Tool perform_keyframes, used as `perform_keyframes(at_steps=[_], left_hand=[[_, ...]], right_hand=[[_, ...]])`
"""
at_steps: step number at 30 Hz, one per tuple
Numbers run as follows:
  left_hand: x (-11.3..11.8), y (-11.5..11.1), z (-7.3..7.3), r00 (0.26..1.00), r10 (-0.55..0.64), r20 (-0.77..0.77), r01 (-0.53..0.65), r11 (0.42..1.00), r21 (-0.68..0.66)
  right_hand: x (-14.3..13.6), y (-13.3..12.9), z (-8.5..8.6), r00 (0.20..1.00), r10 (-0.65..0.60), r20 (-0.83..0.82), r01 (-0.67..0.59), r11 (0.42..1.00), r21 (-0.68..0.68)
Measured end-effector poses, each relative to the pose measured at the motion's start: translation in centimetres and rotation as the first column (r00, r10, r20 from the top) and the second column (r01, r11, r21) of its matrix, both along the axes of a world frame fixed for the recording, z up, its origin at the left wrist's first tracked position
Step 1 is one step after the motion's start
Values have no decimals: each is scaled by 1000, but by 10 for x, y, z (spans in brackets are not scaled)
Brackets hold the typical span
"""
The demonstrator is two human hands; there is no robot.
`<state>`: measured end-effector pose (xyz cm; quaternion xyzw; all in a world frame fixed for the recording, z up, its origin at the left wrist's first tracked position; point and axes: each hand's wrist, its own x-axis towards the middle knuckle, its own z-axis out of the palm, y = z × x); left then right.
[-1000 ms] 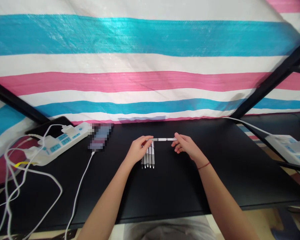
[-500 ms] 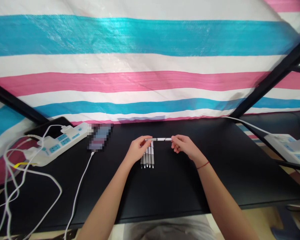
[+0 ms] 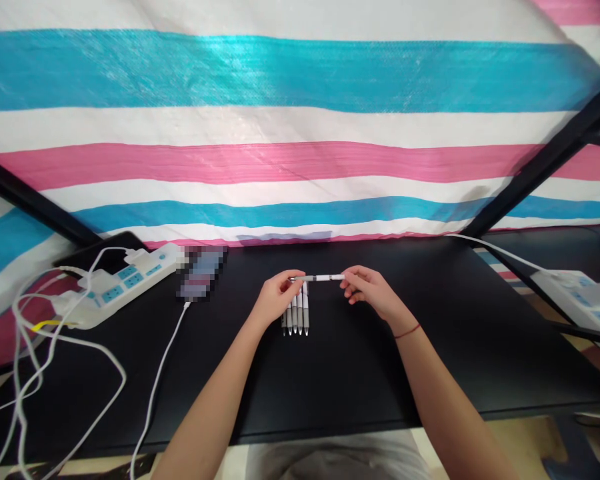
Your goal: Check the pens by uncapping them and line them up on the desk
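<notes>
A white pen (image 3: 324, 278) with dark and grey bands lies level between my two hands, above the black table. My left hand (image 3: 280, 293) pinches its grey tip end between thumb and fingers. At the other end, my right hand (image 3: 367, 290) grips the pen with thumb and forefinger, its other fingers curled below. Several similar white and grey pens (image 3: 300, 317) lie side by side just under the held pen, their silver tips toward me. My left hand partly covers the upper ends of the leftmost ones.
On the left stand a white power strip (image 3: 125, 283) with tangled white cables and a blurred-out phone (image 3: 203, 272) with a charging cable (image 3: 163, 373). Another power strip (image 3: 587, 300) is at the far right. A striped sheet (image 3: 300, 127) and black frame bars (image 3: 535, 163) bound the black table (image 3: 340, 387).
Both hands stay almost in place on the pen. The right fingers have shifted slightly, and the pen has turned a little in the grip.
</notes>
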<state>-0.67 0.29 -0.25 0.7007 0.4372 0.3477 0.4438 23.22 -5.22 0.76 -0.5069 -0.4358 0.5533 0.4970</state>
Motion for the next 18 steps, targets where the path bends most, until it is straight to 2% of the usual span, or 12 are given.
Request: perform_keyframes(at_steps=[9,18], left_hand=[[0,-1,2,997,7,-71,-1,996,90],[-3,2,4,999,26,-46,-24,999,40]], right_hand=[[1,0,-2,998,-54,16,53,998,45],[3,1,-1,994,-106,6,105,990,89]])
